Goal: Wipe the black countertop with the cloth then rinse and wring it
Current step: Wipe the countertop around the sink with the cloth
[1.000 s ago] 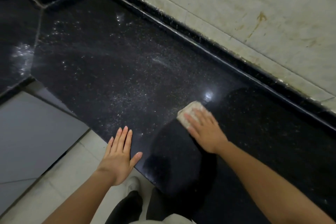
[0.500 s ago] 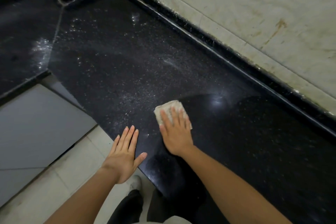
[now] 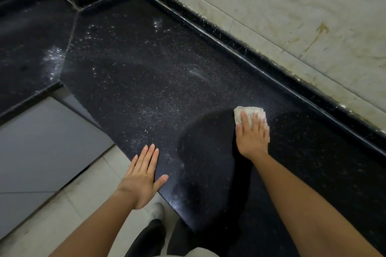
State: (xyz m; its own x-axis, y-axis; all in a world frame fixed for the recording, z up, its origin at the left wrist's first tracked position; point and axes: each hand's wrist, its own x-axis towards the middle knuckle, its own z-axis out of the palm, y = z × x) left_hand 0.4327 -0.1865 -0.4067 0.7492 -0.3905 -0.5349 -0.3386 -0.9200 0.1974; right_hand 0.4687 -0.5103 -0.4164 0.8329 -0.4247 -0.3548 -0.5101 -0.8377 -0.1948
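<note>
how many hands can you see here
2. The left hand is at the counter's front edge, fingers straight. The right hand presses the cloth farther back, nearer the wall.

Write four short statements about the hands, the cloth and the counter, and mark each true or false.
1. The right hand presses the cloth flat on the black countertop. True.
2. The left hand holds a second cloth. False: it lies open with straight fingers at the countertop's front edge and holds nothing.
3. White specks are scattered over the countertop to the left of the cloth. True.
4. The cloth touches the wall. False: bare countertop lies between them.
</note>
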